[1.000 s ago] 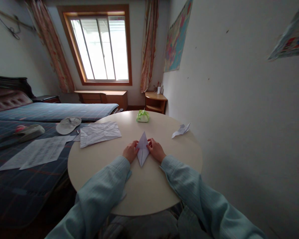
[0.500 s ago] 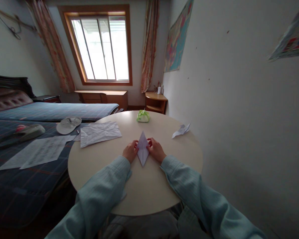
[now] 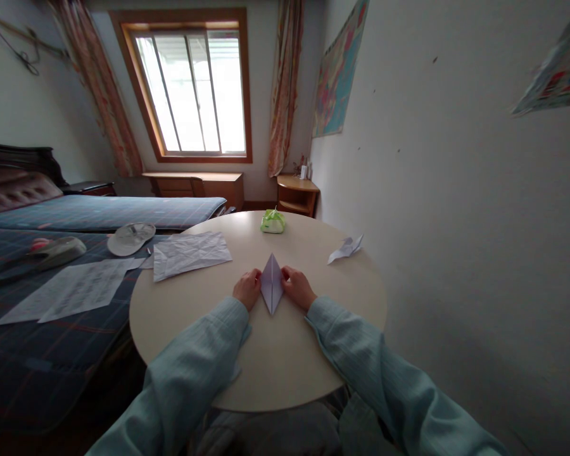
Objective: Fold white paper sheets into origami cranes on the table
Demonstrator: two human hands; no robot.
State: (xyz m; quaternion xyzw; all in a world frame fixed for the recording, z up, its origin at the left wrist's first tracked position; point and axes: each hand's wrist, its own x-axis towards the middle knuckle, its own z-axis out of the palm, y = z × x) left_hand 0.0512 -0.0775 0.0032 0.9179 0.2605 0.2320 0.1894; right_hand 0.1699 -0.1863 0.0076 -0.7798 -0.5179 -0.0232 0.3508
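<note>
A sheet of white paper folded into a long diamond, the folded paper (image 3: 272,286), points away from me near the middle of the round table (image 3: 266,373). A crease runs down its centre. My left hand (image 3: 247,288) pinches its left corner, fingers curled. On the opposite side my right hand (image 3: 298,288) grips the right corner between thumb and fingers. Both fingertips are partly hidden at the paper's edges.
A folded paper bird (image 3: 346,249) lies at the table's right. A creased paper sheet (image 3: 192,254) is at the left, and a green tissue pack (image 3: 272,221) at the back. Beside the table, the bed (image 3: 52,361) bears printed sheets (image 3: 76,290) and a cap (image 3: 132,239).
The folded paper's upper tip has dropped slightly toward me, and my fingers have drawn out to its side corners, covering less of it. Both forearms have stayed in place.
</note>
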